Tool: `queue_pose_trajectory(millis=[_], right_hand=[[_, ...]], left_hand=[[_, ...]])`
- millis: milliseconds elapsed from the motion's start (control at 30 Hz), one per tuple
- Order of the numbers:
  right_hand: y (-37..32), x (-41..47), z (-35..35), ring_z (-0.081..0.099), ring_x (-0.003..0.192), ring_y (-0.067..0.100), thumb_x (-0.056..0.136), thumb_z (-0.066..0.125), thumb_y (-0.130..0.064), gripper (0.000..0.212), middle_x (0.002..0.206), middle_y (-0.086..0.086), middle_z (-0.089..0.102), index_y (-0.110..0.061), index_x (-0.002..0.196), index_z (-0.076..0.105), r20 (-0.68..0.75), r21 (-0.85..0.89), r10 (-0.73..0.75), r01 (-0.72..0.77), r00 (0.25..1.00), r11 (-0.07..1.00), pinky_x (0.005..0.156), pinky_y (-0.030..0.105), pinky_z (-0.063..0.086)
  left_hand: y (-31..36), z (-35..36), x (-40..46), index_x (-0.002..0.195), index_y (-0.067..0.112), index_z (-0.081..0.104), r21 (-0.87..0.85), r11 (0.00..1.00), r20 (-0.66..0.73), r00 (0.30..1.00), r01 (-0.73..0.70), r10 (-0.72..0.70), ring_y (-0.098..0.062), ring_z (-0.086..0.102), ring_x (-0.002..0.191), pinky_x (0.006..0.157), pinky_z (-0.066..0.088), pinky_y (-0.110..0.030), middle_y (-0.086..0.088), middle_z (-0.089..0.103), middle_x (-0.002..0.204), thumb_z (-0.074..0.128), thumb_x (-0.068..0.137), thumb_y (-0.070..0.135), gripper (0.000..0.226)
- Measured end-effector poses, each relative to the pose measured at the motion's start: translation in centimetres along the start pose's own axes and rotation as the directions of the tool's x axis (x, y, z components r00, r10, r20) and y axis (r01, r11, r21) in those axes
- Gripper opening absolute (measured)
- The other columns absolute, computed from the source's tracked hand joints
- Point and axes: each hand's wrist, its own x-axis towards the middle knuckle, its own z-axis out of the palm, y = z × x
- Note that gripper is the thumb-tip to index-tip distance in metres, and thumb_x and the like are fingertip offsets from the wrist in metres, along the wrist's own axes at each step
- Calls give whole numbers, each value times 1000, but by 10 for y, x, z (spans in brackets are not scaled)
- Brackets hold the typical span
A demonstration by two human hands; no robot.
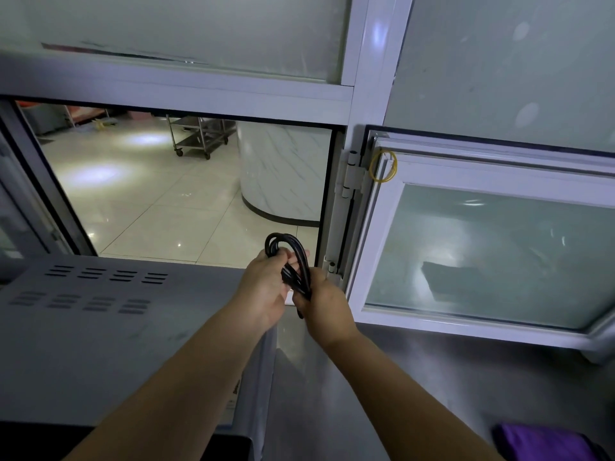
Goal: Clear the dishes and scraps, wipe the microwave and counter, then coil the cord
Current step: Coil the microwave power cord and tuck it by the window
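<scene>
Above the gap between the microwave (pixel 100 327) and the open window (pixel 482 247), both hands hold the black cord (pixel 293 261) gathered into a few loops. The left hand (pixel 266 291) has its fingers curled round the loops near their top, and the right hand (pixel 324 311) grips the bundle lower down, fingers wrapped round the strands where they run together. A short end of cord hangs out below the right hand, just over the steel counter (pixel 416 377).

The cord looks light and springy: thick rubbery insulation that bends into rounded loops rather than sharp folds, so it will likely try to uncoil if the grip loosens. It does not look slippery or fragile. The best hold seems to be at the waist of the bundle, where all strands cross, with the other hand guiding each new loop. Whether the plug is inside the bundle I cannot tell.

A purple cloth (pixel 545 444) lies at the counter's near right corner, and a yellow rubber band (pixel 383 166) hangs on the window frame. Some orange print shows on the microwave's side edge, too small and slanted to read; no other writing is visible.
</scene>
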Motion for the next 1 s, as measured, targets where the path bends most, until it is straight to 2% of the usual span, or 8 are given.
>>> queue_pose_trajectory(millis=[133, 267, 367, 500, 633, 800, 900, 1000], right_hand=[[2, 2, 1, 61, 73, 28, 90, 53, -17, 18, 83, 12, 66, -8, 106, 54, -69, 11, 28, -27, 997, 1000, 58, 31, 42], [1, 2, 2, 61, 72, 28, 90, 53, -16, 14, 80, 12, 66, -8, 100, 56, -113, 79, 60, -51, 992, 996, 61, 36, 48], [-1, 3, 5, 64, 76, 27, 90, 47, -12, 17, 85, 11, 67, -7, 102, 57, -131, 77, 50, -40, 990, 996, 64, 34, 52], [0, 1, 5, 64, 73, 26, 92, 50, -15, 17, 80, 11, 66, -6, 105, 57, -142, 136, 17, 3, 990, 991, 62, 30, 48], [2, -5, 1, 63, 75, 13, 86, 64, -23, 26, 83, -2, 65, -15, 110, 58, -56, 317, -33, 49, 998, 947, 69, 26, 52], [20, -15, -15, 61, 84, 0, 83, 70, -27, 45, 99, -12, 63, -24, 125, 54, 35, 378, -59, 42, 998, 925, 77, 17, 50], [21, -3, -42, 57, 84, -2, 90, 61, -20, 31, 94, -7, 60, -15, 121, 59, -183, 380, 0, 71, 983, 922, 76, 11, 45], [4, 17, -67, 55, 68, -2, 95, 53, -22, 24, 84, -1, 61, -10, 112, 64, -96, 481, -4, 50, 995, 875, 66, 12, 45]], left_hand=[[-3, 1, -2, 120, -3, 50, -15, 999, 74, 997, -34, 35, -26, 58, 107, 87, 46, -31, -20, 61, 111, 40, 92, -5, 30], [-9, -6, -3, 114, 3, 56, 306, 936, 231, 967, -176, 106, -22, 58, 95, 76, 44, -28, -9, 63, 94, 55, 57, -1, 57], [-19, -10, -4, 99, 25, 65, 415, 882, 313, 945, -222, 91, -5, 65, 93, 71, 46, -15, 9, 73, 91, 69, 76, 5, 31], [-21, -6, 0, 96, 29, 68, 380, 906, 238, 966, -187, 100, 4, 65, 88, 66, 47, -14, 15, 73, 91, 66, 83, 19, 16], [-17, -2, 0, 100, 18, 72, 235, 971, 149, 989, -38, 3, -12, 67, 93, 72, 50, -25, 1, 73, 97, 70, 71, 32, 32], [-4, -5, 8, 84, 9, 70, 278, 960, 126, 992, -28, -7, -25, 68, 90, 77, 55, -42, -4, 74, 90, 57, 91, 21, 19], [-4, -5, 12, 68, 14, 61, 479, 870, 178, 983, -117, 34, -24, 66, 82, 73, 46, -37, 4, 68, 63, 57, 91, 20, 23], [-3, -4, 13, 62, 15, 56, 663, 729, 259, 966, -170, -11, -15, 58, 60, 58, 46, -31, 3, 59, 56, 56, 88, 23, 28]])
